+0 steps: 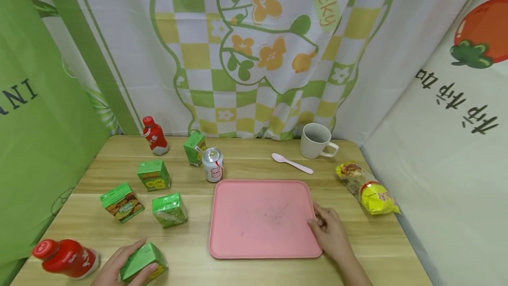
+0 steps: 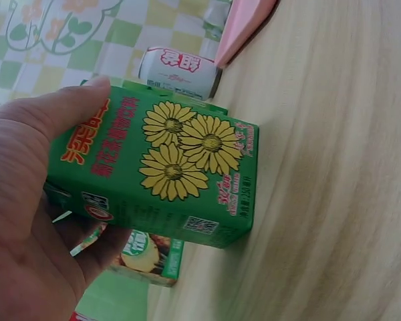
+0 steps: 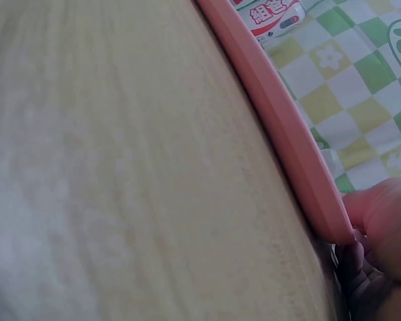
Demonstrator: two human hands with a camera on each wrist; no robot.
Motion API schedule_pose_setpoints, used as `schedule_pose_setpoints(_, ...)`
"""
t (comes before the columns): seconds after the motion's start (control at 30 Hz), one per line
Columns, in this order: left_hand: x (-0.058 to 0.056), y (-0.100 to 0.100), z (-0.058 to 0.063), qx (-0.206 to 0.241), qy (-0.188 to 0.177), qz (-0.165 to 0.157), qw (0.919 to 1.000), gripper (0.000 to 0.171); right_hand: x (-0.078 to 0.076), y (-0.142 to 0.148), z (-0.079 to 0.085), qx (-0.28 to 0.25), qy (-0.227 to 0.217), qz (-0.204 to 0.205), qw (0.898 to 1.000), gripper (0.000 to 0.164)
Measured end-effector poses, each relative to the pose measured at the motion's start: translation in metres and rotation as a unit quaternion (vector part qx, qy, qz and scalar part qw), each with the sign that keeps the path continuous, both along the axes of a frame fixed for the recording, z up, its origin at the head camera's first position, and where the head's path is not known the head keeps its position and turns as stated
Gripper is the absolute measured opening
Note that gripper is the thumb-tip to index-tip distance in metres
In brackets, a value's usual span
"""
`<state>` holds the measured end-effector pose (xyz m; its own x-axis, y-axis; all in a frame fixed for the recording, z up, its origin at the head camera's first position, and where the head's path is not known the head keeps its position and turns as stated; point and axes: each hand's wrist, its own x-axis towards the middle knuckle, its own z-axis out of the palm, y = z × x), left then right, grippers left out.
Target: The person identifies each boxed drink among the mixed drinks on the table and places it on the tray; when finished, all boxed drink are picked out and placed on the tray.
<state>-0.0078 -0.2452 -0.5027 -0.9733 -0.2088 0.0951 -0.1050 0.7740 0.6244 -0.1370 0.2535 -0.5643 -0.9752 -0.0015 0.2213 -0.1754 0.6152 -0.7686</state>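
At the table's near left, my left hand [image 1: 121, 265] grips a green drink carton [image 1: 143, 257] between thumb and fingers. Yellow flowers show on that carton's face in the left wrist view, where the thumb [image 2: 67, 110] lies along its upper part. My right hand [image 1: 330, 232] pinches the right edge of a pink tray [image 1: 263, 220], thumb over the rim and fingers curled at its outer side. In the right wrist view the tray's wall [image 3: 281, 120] runs along the tabletop up to that hand [image 3: 381, 234].
Around the left hand stand more green cartons [image 1: 169, 210] and a red bottle [image 1: 67, 257]. Behind are another red bottle [image 1: 155, 137], a can [image 1: 213, 165], a pink spoon [image 1: 291, 163] and a mug [image 1: 315, 141]. A yellow snack bag [image 1: 369, 189] lies right of the tray.
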Motion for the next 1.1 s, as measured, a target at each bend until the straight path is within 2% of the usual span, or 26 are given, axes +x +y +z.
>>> schedule_pose_setpoints(0.1,0.003,-0.001,-0.001,0.024,-0.031,0.029,0.9988,0.085,0.001,0.001,-0.004,0.001,0.010,0.007,1.000,0.051)
schedule_pose_setpoints(0.17,0.004,-0.001,-0.002,0.041,-0.036,0.043,0.9976,0.086,0.001,0.001,-0.006,0.000,0.014,0.009,1.000,0.050)
schedule_pose_setpoints(0.27,0.006,0.000,-0.003,0.062,-0.029,0.057,0.9960,0.081,0.001,0.001,-0.007,-0.004,0.017,0.010,1.000,0.049)
schedule_pose_setpoints(0.5,0.007,-0.001,-0.003,0.111,-0.007,0.053,0.9924,0.065,0.001,0.000,-0.006,-0.005,0.010,0.006,1.000,0.048)
schedule_pose_setpoints(0.67,0.002,-0.003,-0.001,0.073,0.004,0.023,0.9971,0.060,0.002,0.001,-0.006,-0.011,0.004,0.005,1.000,0.047)
schedule_pose_setpoints(0.8,-0.003,-0.002,-0.003,0.017,0.055,-0.001,0.9984,0.056,0.001,0.002,-0.006,-0.013,0.003,0.004,1.000,0.048)
schedule_pose_setpoints(0.93,-0.012,0.004,0.001,-0.009,0.108,-0.050,0.9929,0.053,-0.001,0.002,-0.005,-0.007,0.010,0.006,1.000,0.049)
schedule_pose_setpoints(1.1,-0.032,0.012,0.011,0.015,0.151,-0.120,0.9811,0.053,-0.002,0.002,-0.003,0.001,0.017,0.004,1.000,0.050)
